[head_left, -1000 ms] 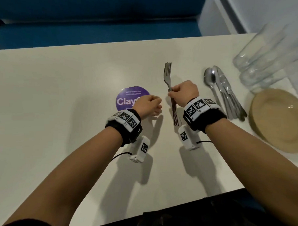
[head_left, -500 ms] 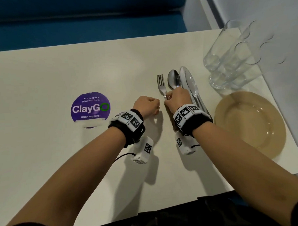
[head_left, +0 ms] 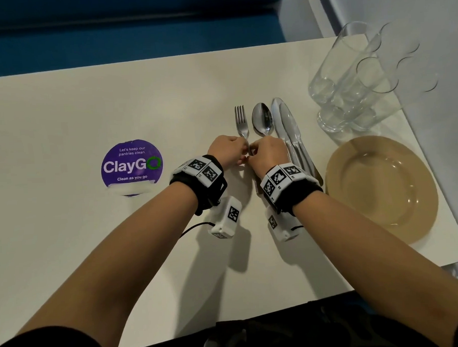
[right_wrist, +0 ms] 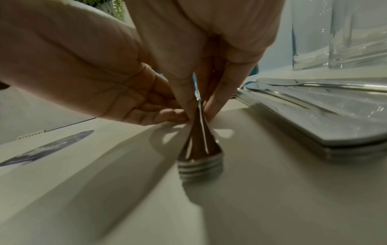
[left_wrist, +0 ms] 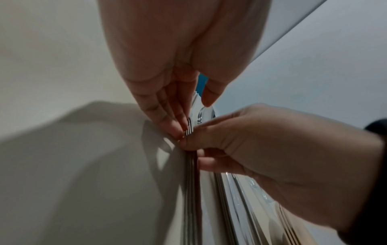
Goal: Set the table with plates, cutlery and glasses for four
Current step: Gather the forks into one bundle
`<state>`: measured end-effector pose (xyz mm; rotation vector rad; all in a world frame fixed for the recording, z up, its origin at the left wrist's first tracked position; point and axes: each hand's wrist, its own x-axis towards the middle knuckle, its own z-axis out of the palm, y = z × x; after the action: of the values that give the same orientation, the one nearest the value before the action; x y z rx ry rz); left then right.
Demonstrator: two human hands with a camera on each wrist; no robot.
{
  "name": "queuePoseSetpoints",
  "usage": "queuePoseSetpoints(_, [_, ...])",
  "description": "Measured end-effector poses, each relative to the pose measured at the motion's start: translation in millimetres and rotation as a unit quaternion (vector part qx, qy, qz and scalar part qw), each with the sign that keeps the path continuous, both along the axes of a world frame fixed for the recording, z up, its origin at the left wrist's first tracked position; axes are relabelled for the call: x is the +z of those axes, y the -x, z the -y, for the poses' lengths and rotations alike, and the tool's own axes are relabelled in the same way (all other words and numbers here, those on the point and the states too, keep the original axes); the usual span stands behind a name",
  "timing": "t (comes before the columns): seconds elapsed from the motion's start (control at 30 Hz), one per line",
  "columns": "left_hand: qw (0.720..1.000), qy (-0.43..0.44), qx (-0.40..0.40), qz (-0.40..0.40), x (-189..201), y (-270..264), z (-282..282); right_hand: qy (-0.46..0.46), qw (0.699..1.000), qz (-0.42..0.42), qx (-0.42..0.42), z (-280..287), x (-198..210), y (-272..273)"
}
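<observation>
A stack of forks (head_left: 241, 119) lies on the white table (head_left: 63, 128), tines pointing away, just left of the spoons (head_left: 262, 118). My right hand (head_left: 267, 154) pinches the fork handles between thumb and fingers (right_wrist: 220, 99); the handle ends (right_wrist: 201, 162) rest on the table. My left hand (head_left: 228, 152) is close against it, its straight fingertips (left_wrist: 178, 129) touching the left side of the stack, thumb held apart. Knives (head_left: 286, 123) lie right of the spoons. A stack of tan plates (head_left: 380, 187) sits further right, with several clear glasses (head_left: 350, 81) behind it.
A round purple ClayGo sticker (head_left: 131, 165) is stuck on the table left of my hands. A blue bench (head_left: 111, 34) runs along the far edge. A pale wall (head_left: 430, 112) borders the table on the right, close to the glasses and plates.
The forks went from mid-table rightward and now lie beside the spoons, still in my right hand. My left hand has closed in and touches the stack.
</observation>
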<state>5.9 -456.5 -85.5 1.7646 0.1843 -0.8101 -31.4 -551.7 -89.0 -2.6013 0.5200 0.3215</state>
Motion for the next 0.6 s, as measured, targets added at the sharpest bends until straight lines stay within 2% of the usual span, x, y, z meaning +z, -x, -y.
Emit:
queuePoseSetpoints(0.47, [0.999,0.007,-0.032,0.013,1.3,3.9,-1.5,-0.007,1.0,0.001,-0.016,4.3,4.9,7.8])
queuePoseSetpoints(0.6, [0.998,-0.018,-0.02,0.065,5.1,4.4,-8.8,-0.048,0.993,0.043,-0.098,7.7,18.0,16.1])
